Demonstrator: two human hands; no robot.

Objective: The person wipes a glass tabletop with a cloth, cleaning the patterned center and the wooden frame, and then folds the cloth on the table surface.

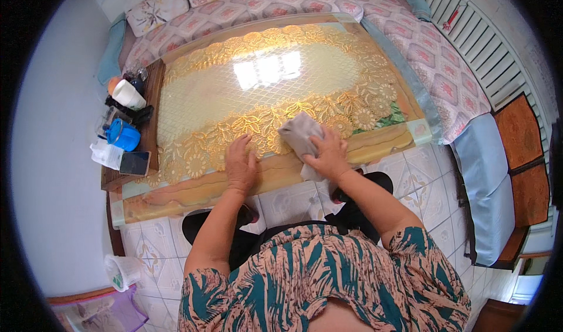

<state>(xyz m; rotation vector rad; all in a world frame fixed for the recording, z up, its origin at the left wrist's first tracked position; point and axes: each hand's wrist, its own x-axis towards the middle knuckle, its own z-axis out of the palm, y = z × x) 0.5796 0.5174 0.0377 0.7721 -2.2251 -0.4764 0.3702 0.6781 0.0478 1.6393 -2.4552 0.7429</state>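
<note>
A folded grey cloth [301, 131] lies near the front edge of the table, under my right hand [330, 155]. The fingers of that hand are closed over the cloth, and one end hangs toward the edge. To its left, my left hand [241, 165] rests with fingers apart on the tabletop by the same edge, holding nothing. Both hands are on the table [264, 176], whose marbled top bears a clear cover and a gold lace-patterned table runner [205, 109]. A bright window reflection shines in the middle of the cover.
At the table's left end a wooden box [153, 106] stands beside a white cup [128, 95], a blue mug [123, 135] and a dark phone [135, 163]. A patterned sofa [437, 68] wraps the far and right sides. A white wastebasket [122, 272] is on the tiled floor.
</note>
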